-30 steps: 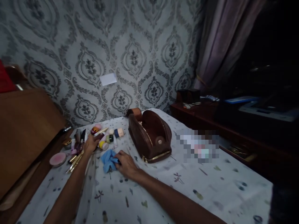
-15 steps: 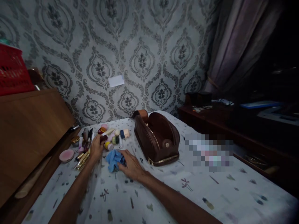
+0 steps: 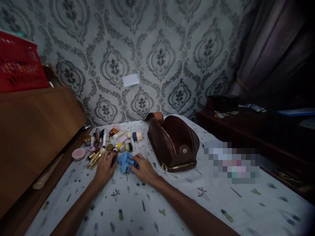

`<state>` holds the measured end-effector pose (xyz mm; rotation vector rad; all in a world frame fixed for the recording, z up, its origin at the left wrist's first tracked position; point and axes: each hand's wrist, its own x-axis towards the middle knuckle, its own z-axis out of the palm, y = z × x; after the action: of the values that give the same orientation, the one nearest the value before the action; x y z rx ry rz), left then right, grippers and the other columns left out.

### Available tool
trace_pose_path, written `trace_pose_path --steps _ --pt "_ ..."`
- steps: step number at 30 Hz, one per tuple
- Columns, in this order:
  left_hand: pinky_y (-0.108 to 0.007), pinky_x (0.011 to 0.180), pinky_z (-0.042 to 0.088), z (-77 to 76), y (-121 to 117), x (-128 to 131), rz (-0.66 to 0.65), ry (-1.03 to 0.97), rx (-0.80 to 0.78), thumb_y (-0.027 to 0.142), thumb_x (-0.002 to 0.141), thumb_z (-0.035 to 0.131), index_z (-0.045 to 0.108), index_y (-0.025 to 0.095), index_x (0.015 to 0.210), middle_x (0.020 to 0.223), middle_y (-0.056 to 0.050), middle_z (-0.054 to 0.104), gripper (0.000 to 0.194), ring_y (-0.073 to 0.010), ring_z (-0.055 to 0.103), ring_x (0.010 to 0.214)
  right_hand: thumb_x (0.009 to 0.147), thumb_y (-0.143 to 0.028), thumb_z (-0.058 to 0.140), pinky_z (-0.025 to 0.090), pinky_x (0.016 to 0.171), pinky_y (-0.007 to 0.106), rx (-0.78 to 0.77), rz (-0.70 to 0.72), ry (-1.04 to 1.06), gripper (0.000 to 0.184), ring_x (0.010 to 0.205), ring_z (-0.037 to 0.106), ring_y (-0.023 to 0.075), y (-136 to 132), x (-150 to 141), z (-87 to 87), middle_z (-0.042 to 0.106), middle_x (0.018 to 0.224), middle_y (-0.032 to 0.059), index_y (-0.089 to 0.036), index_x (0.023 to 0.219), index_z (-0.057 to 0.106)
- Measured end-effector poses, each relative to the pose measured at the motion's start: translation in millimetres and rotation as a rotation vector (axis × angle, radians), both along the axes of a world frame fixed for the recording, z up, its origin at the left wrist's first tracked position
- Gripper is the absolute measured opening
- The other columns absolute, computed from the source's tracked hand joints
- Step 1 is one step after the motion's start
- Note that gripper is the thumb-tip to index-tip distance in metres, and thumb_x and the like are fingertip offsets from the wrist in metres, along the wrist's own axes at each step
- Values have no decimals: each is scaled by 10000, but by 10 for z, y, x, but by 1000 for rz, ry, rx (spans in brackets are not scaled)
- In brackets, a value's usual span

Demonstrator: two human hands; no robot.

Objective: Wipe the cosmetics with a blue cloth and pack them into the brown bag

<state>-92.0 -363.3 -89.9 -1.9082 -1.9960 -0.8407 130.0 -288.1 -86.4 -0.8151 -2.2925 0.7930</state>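
Note:
My left hand is closed around a small dark reddish-brown cosmetic container, partly hidden by the fingers. Just right of it, my right hand pinches a crumpled blue cloth that lies against the bedsheet. Beyond both hands is a cluster of cosmetics: gold tubes, a yellow-banded jar, a green-labelled jar and a jar with a navy band. A round pink compact sits at the cluster's left. To the right, a brown leather toiletry bag stands unzipped.
A wooden cabinet with a red plastic basket on it borders the left side. Patterned wallpaper rises behind the printed sheet. A dark wooden desk lies right, beside a blurred-out patch.
My left hand has drawn back from the cosmetics toward the blue cloth, bringing the dark container. My right hand stays on the cloth. The view has shifted slightly left.

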Motion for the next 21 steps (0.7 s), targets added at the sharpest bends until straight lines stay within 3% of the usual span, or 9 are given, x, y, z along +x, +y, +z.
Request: trace_pose_path --steps 8,12,15,21 --pt "-426 1012 467 -113 265 138 -125 -224 -25 260 904 513 543 230 1206 1249 -115 522 305 -262 530 1190 865 -251 601 454 848 289 15 15 -18 292 894 604 169 18 -10 -33 606 1059 55 -189 1142 666" --pt "-408 1132 380 -125 329 124 -255 -226 -92 319 924 517 457 218 1358 1424 -128 487 450 -245 459 1345 859 -225 596 461 824 293 12 22 -24 292 856 596 167 28 -20 -48 607 1051 67 -165 1134 671" --pt "-425 1167 332 -103 293 -4 -212 -246 -144 386 983 403 349 198 1456 1484 -137 457 511 -235 423 1389 868 -236 591 460 839 300 19 37 -7 271 898 603 180 39 -24 -68 603 1036 66 -171 1116 679" --pt "-483 1098 403 -127 317 -367 -61 -263 -189 426 997 324 464 171 1365 1353 -165 584 470 -281 548 1272 875 -245 588 464 799 290 24 45 2 251 831 596 167 46 -19 -84 599 1017 62 -173 1095 684"
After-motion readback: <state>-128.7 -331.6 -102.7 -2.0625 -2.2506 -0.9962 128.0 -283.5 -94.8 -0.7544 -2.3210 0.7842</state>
